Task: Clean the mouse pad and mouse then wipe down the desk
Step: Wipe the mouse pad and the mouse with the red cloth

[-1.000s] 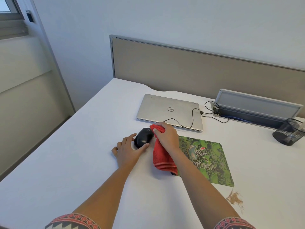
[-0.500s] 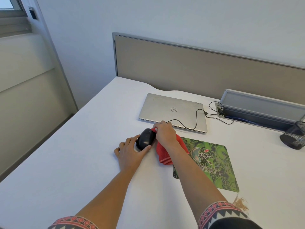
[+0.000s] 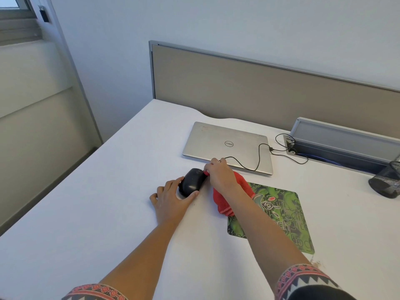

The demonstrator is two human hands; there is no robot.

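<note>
The black mouse [image 3: 191,182] sits near the centre of the frame on the white desk [image 3: 108,202], just left of the green mouse pad [image 3: 281,215]. The left hand [image 3: 171,202] grips it between thumb and fingers. The right hand [image 3: 220,176] clutches a red cloth [image 3: 221,204] against its upper right edge. A closed laptop [image 3: 227,144] lies above.

Pen cup [image 3: 387,180] cut by R edge; mouse pad [image 3: 287,217] corner under cloth [image 3: 225,204] & R forearm [image 3: 266,230].
</note>
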